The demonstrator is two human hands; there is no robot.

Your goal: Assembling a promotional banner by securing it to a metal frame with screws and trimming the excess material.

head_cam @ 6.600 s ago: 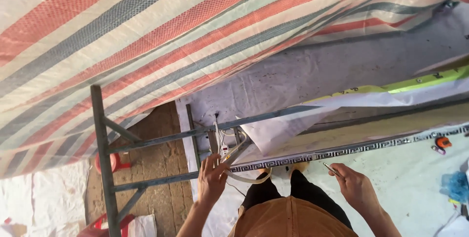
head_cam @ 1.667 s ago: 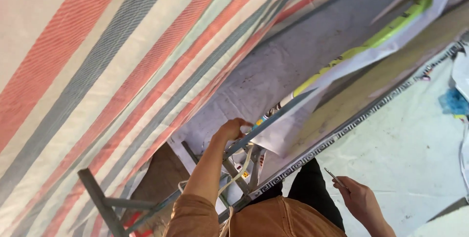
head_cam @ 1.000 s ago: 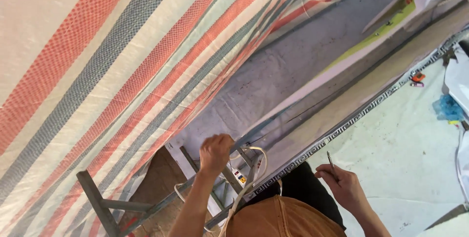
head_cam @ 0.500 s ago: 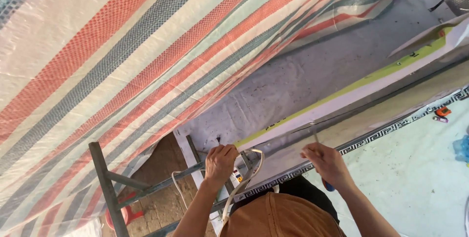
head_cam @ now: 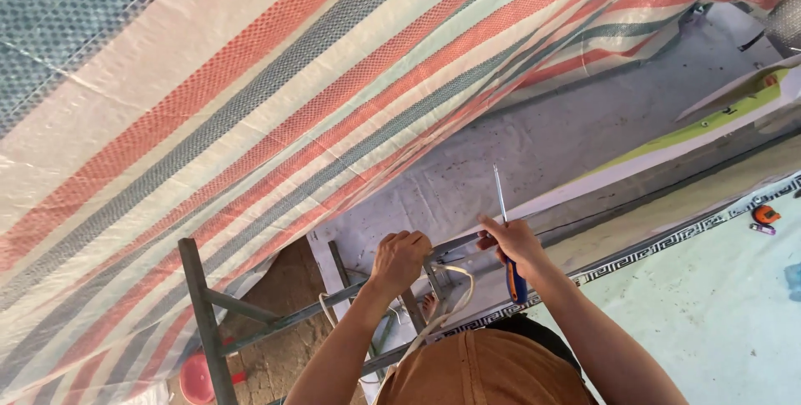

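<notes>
A striped tarp [head_cam: 250, 96] in red, grey-blue and cream fills the upper left and centre of the frame, lit by daylight. Below it at centre right runs a grey concrete wall [head_cam: 584, 138]. A pale floor [head_cam: 717, 313] with a dark patterned border [head_cam: 667, 246] fills the lower right. A grey metal frame [head_cam: 204, 321] stands at lower left over brown ground [head_cam: 284, 355].

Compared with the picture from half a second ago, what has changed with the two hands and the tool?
The right hand has turned the blue-and-orange-handled screwdriver so its thin metal shaft now points up, and has moved closer to the left hand. The left hand keeps its grip on the grey metal bar, with the white cable looped beside it. The striped tarpaulin hangs overhead as before.
</notes>
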